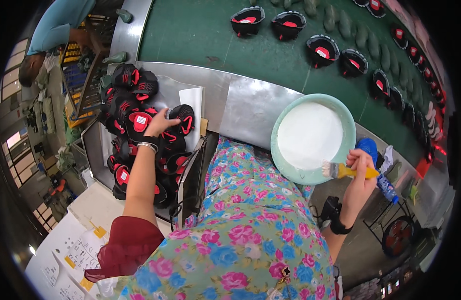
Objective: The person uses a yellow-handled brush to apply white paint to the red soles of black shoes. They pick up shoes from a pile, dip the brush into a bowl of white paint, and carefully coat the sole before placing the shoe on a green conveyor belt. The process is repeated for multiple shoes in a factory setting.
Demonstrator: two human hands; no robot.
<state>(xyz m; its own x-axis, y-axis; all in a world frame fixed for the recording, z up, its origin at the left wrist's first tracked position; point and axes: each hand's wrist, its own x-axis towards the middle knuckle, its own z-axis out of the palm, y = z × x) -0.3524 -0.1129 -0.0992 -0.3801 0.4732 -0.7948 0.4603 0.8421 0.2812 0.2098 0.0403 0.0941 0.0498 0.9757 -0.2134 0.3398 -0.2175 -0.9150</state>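
The green belt carries black-and-red shoe uppers away. My pale bowl of white glue sits near its edge. My left hand reaches into the heaped uppers, its grip hidden. My right hand clenches the yellow brush, lying crosswise, bristles pointing left at the bowl's rim.

I see my left hand resting on a heap of shoe uppers piled in a metal tray to my left. To my right, a basin of paste sits on the bench edge, with my right hand holding a brush at its near rim, perhaps touching it. Behind both, more uppers line the conveyor belt.
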